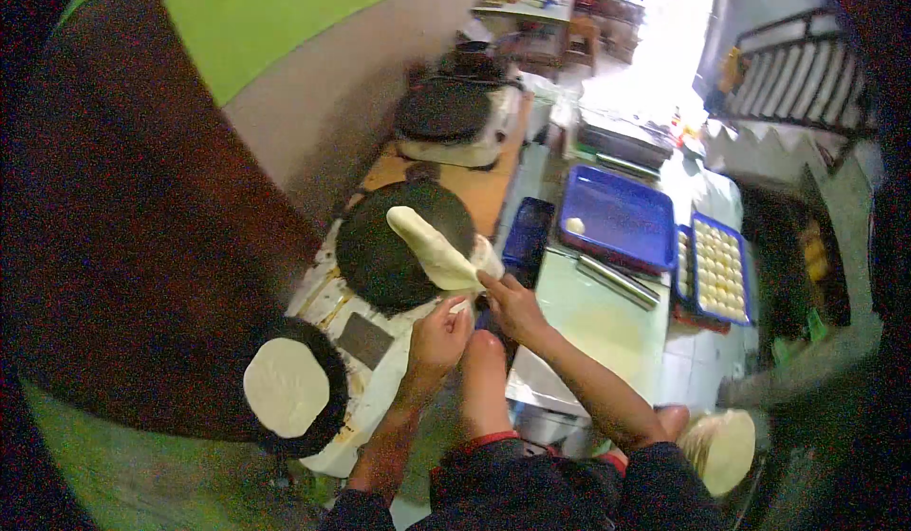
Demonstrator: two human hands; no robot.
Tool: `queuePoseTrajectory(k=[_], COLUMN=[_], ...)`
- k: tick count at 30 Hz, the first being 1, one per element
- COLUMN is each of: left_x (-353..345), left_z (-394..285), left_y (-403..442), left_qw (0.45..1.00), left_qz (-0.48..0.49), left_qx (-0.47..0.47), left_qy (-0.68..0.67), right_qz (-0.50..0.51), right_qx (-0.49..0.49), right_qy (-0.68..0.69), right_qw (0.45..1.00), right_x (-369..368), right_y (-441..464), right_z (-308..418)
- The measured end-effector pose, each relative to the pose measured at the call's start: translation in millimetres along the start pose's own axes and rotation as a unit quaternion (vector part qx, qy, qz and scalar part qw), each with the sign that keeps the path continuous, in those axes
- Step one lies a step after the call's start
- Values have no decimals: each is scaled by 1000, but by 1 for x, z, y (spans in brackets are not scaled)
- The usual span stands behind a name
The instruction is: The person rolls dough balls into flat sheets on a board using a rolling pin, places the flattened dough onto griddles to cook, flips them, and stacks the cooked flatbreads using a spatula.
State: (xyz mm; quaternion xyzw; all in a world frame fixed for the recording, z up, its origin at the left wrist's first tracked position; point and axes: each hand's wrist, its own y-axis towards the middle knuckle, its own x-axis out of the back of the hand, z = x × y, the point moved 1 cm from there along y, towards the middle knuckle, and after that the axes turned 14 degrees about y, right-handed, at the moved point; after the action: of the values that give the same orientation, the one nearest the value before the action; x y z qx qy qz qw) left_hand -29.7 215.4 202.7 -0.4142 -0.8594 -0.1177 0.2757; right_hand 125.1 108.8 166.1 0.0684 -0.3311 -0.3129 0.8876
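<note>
A thin sheet of raw dough [427, 249] stretches out at a slant over a round black griddle [363, 246]. Its near edge is pinched by my right hand [515, 309], thumb and fingers closed. Close beside it, my left hand [440, 343] has its fingers curled together at the same edge, with a pale bit of dough at the fingertips. A flat round of dough [287, 389] lies on a second griddle [332, 365] at the lower left. Between the griddles rests a flat metal scraper [365, 339].
To the right, a metal rolling pin [617, 281] lies on a pale board [612, 332]. Behind it, a blue tray [622, 204] holds one dough ball [574, 225]. Another tray [748, 294] carries many dough balls. A third griddle [443, 111] stands farther back; stacked flatbreads [723, 450] sit lower right.
</note>
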Motion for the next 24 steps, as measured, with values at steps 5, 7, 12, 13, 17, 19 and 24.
queuePoseTrajectory(k=[5,7,12,13,17,19,24], left_x=[-123,-185,-338,-371,-476,-484,-559], left_z=[-57,-93,-179,-186,-207,-236,-241], left_y=[-15,-35,-121,-138,-196,-218,-231], left_qw=[977,947,823,788,722,731,738], left_qz=[170,273,537,577,654,643,641], left_qx=[-110,-146,-91,-75,68,111,125], left_qy=[-69,-88,-164,-201,-214,-201,-168], right_qz=[-150,-214,-362,-381,-441,-485,-494], right_qx=[-114,-206,-334,-362,-357,-454,-490], right_qy=[-61,-141,-277,-271,-225,-46,154], right_qw=[980,944,825,806,792,746,702], right_x=[182,239,317,323,323,328,335], right_y=[-188,-281,-461,-488,-572,-580,-651], right_z=[18,37,104,111,114,145,112])
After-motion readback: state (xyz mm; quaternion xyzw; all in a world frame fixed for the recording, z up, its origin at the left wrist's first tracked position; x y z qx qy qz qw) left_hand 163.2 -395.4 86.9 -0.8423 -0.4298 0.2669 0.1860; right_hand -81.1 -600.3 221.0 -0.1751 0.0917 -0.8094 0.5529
